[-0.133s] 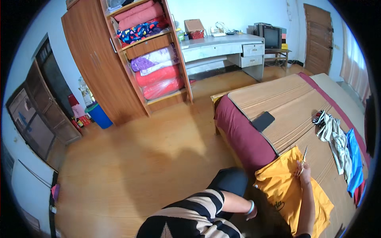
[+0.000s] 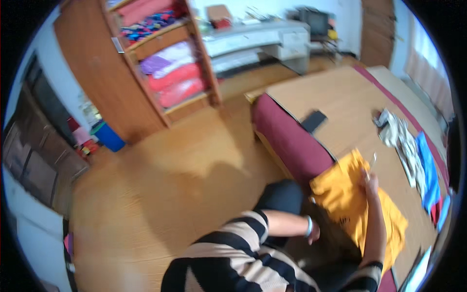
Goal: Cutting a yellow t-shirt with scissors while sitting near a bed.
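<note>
My right hand (image 2: 371,182) is closed round a pair of scissors (image 2: 373,160), its blades directed up and away from me. It rests over a yellow-orange shirt (image 2: 335,187) with dark lettering, spread over the near edge of the bed and partly hanging off it. My left hand (image 2: 314,232), a pale bracelet at its wrist, is low beside the bed near my knee. Its fingers are blurred and partly turned away, so what they do cannot be made out. A dark phone-like slab (image 2: 314,121) lies on the bed mat beyond the shirt.
On the bed (image 2: 316,92), at the right, lie a grey-white garment (image 2: 400,141), a blue cloth (image 2: 427,175) and a red one (image 2: 436,210). A wardrobe with bedding (image 2: 177,78), a desk (image 2: 243,46), a television (image 2: 315,22) and a blue bin (image 2: 109,136) stand farther off.
The whole view has shifted, so the room and bed appear higher in the picture, now blurred. The scissors stay in my right hand over the shirt.
</note>
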Motion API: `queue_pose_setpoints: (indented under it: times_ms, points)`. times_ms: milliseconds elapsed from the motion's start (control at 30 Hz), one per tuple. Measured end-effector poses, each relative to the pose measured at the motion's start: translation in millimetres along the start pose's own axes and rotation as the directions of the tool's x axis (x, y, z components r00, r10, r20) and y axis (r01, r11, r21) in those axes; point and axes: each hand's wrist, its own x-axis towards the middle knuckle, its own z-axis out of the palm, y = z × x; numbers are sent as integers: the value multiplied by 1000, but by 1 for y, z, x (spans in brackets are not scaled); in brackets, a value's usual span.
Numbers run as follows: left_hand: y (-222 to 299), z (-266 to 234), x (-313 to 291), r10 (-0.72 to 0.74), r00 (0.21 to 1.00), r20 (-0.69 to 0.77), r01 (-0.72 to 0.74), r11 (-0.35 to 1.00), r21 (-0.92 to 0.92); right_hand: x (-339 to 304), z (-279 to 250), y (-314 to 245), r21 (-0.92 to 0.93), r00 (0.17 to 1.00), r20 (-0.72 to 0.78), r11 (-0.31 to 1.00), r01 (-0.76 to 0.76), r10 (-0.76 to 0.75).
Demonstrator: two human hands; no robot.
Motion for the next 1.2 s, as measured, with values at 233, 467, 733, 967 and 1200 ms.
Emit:
queue_pose_setpoints:
  times_ms: [233,467,733,967,1200]
  points:
    - [38,-68,-119,-250,961,-120,248,968,-33,-65,35,-59,161,994,-110,987,1,17]
    - [66,-90,-159,-1,943,-332,-80,970,-229,-162,16,-52,191,970,-157,969,-157,188]
    - [36,-74,-216,-265,856,-444,101,928,-360,-181,20,-69,215,976,-120,964,-154,183]
    - [-35,-108,-229,-512,269,-816,426,823,-376,-139,27,-36,447,973,-11,871,-202,231]
    - [-68,-154,-214,-638,612,-467,428,764,-483,-135,22,-20,515,980,78,834,-196,182]
